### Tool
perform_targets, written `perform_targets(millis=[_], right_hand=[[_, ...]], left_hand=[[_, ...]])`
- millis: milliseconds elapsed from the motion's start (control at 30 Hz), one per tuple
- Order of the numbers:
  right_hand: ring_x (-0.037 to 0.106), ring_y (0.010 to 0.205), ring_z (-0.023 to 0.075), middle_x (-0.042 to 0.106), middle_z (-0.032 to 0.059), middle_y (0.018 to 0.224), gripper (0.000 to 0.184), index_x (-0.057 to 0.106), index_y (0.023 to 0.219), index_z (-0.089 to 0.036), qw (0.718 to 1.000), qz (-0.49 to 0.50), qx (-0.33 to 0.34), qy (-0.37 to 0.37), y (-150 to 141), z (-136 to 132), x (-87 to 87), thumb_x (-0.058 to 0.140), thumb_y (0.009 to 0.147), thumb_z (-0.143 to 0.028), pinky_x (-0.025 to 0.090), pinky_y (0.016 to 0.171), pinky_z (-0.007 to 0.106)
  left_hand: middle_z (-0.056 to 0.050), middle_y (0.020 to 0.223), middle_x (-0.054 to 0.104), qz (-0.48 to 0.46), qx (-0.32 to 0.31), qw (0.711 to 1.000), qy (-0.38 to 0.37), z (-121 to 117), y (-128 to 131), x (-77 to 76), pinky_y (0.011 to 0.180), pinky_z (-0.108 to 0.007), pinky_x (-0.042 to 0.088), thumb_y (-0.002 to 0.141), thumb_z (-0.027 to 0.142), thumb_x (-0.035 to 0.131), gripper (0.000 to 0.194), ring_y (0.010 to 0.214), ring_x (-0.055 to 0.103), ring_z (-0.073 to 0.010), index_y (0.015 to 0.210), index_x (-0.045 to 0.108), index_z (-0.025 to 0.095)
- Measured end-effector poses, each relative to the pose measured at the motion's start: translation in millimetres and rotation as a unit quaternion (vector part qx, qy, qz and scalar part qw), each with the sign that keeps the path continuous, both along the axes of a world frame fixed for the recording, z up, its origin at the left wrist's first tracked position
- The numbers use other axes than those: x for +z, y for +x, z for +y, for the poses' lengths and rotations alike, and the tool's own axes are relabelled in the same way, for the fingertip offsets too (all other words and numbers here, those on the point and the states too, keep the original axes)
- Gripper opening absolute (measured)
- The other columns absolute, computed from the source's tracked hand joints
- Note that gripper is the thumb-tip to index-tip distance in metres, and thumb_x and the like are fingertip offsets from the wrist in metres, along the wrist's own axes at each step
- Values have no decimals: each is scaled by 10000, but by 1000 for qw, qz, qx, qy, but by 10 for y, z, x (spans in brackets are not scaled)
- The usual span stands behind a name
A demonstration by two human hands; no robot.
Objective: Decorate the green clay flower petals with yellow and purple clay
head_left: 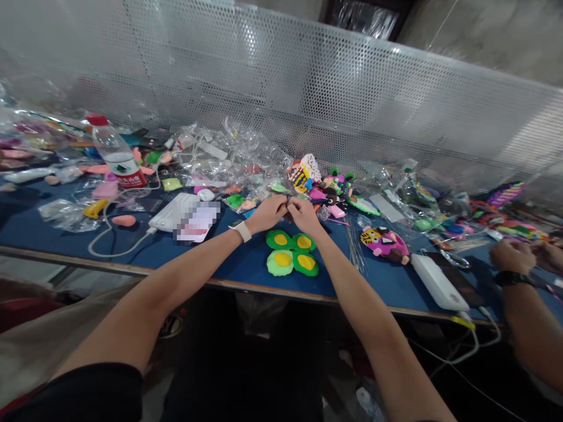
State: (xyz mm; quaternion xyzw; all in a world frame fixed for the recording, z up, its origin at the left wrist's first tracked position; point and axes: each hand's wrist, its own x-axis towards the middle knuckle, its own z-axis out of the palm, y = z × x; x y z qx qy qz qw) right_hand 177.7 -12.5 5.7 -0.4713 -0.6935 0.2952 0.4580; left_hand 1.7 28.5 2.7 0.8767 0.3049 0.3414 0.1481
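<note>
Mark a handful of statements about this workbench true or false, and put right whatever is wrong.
1. The left hand and right hand are close together. True.

2. The four flat green pieces with yellow centres stand in one straight row. False: they lie two by two on the blue tabletop.

3. The pale, flat wristband is on the person's right wrist. False: it is on the left.

4. The clear plastic bottle with a printed label has a red cap. True.

5. The lower-left green piece is the darkest of the four. False: it is the lightest.

6. A co-worker at the right edge wears a black wristband. True.
</note>
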Motion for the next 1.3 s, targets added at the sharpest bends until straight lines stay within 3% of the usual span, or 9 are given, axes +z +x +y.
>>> perform_targets(millis=[233,600,967,1100,1300], right_hand=[[605,554,180,621,-16,587,265,469,653,-275,1000,18,-5,0,-18,14,-1,543,907,-257,513,593,322],[578,508,183,604,-10,534,329,489,603,-277,1000,-12,13,-10,22,31,-17,551,924,-248,459,559,323],[612,507,188,612,-13,558,333,486,621,-279,1000,2,26,-15,24,42,-48,568,941,-325,495,554,336],[635,556,195,635,-4,601,428,517,662,-278,999,41,16,-9,25,66,-77,638,989,-525,537,591,354],[650,582,211,647,-6,620,679,519,727,-278,996,70,56,-12,72,66,-65,710,858,-916,548,575,366]], left_hand=[[-26,762,570,-47,6,998,-35,-59,35,9,729,-338,425,1006,173,451,267,723,518,-191,765,362,249],[-14,691,562,-40,-6,994,-98,-36,33,-9,705,-337,419,992,104,454,330,680,524,-184,700,402,248],[-22,717,608,-20,-24,996,-86,27,-12,-18,702,-319,433,1024,157,453,328,694,548,-182,710,417,243],[-36,789,612,-30,-26,998,-51,16,-34,-29,753,-340,456,1044,198,464,262,751,564,-203,789,426,246],[-69,899,605,-42,-15,999,-17,-42,-9,-43,802,-376,464,1087,246,431,221,815,574,-229,871,388,254]])
